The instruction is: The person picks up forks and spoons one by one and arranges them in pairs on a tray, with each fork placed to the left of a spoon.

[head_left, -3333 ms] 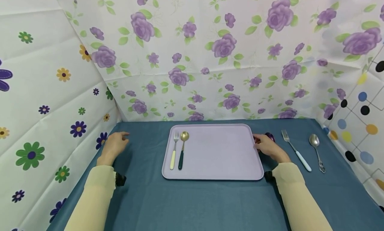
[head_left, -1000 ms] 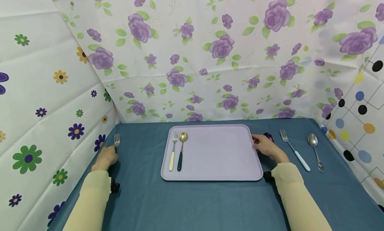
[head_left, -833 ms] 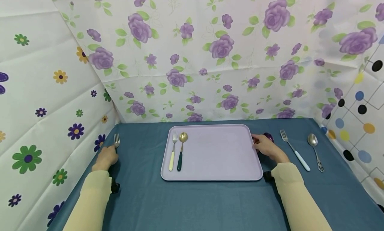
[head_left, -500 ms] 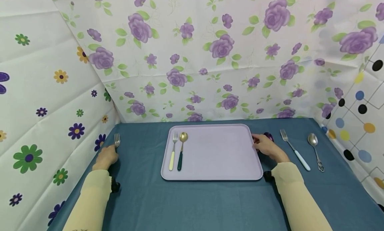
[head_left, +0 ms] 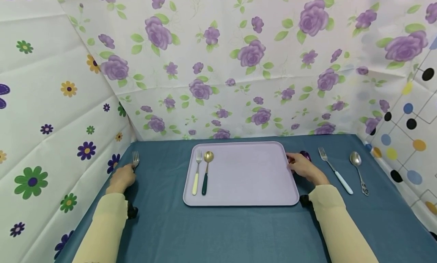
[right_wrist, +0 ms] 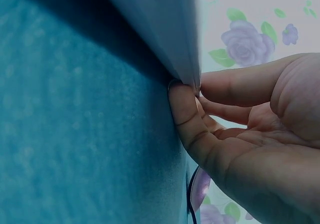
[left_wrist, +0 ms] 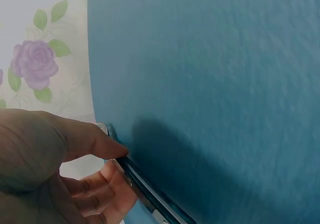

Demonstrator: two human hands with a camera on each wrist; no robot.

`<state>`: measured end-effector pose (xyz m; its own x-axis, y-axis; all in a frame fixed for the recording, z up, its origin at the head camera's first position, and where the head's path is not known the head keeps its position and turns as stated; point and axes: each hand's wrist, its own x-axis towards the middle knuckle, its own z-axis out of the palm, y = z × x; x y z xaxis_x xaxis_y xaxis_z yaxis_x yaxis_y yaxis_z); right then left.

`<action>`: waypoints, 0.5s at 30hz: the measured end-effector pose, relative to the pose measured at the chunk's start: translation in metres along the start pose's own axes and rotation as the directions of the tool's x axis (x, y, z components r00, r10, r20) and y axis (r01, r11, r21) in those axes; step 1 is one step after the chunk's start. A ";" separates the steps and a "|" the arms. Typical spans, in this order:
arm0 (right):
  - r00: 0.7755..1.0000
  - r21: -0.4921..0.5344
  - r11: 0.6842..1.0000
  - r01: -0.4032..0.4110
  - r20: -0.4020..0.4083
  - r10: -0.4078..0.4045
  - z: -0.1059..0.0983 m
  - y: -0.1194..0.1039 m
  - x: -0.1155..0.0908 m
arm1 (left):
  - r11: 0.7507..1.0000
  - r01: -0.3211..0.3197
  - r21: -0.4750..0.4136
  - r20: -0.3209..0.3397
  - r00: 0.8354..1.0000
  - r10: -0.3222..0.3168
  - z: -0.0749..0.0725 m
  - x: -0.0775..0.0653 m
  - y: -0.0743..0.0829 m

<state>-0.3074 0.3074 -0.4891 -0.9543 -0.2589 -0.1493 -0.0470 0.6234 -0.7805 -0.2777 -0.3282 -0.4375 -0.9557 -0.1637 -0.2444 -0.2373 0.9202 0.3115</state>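
Observation:
At the table's left side, my left hand (head_left: 123,176) pinches a fork (head_left: 135,157), whose silver tines point toward the back wall. In the left wrist view, thumb and fingers close on its dark, slim handle (left_wrist: 150,194), low over the cloth. My right hand (head_left: 306,168) grips the right rim of the lilac tray (head_left: 250,172). The right wrist view has the thumb and a finger on either side of the tray edge (right_wrist: 185,58). On the tray's left part lie a fork with a cream handle (head_left: 196,179) and a gold spoon with a dark green handle (head_left: 205,181).
Just beyond the right hand is a shiny dark purple rounded thing (head_left: 305,155), partly hidden. Farther right lie a fork with a pale blue handle (head_left: 341,179) and a silver spoon (head_left: 356,160). Flowered cloth walls (head_left: 232,96) enclose the blue-covered table (head_left: 218,232).
My left hand has come down and nearer from the back left and taken hold of the fork, which has since shifted slightly right. The right hand stays at the tray's rim.

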 end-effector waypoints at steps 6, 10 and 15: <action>1.000 0.000 1.000 0.002 -0.002 -0.002 0.000 -0.001 -0.001 | 0.999 -0.045 -0.005 -0.023 0.999 0.045 0.002 0.002 0.008; 1.000 -0.001 1.000 -0.001 -0.005 0.001 0.000 -0.001 -0.001 | 0.998 -0.062 -0.008 -0.028 0.998 0.062 0.004 0.004 0.011; 1.000 -0.002 1.000 0.000 -0.005 0.000 0.000 -0.001 -0.001 | 0.997 -0.069 -0.029 -0.039 0.997 0.068 0.006 0.006 0.013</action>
<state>-0.3068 0.3069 -0.4886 -0.9559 -0.2547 -0.1463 -0.0473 0.6250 -0.7792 -0.2855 -0.3150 -0.4408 -0.9757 -0.1145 -0.1867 -0.1755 0.9186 0.3541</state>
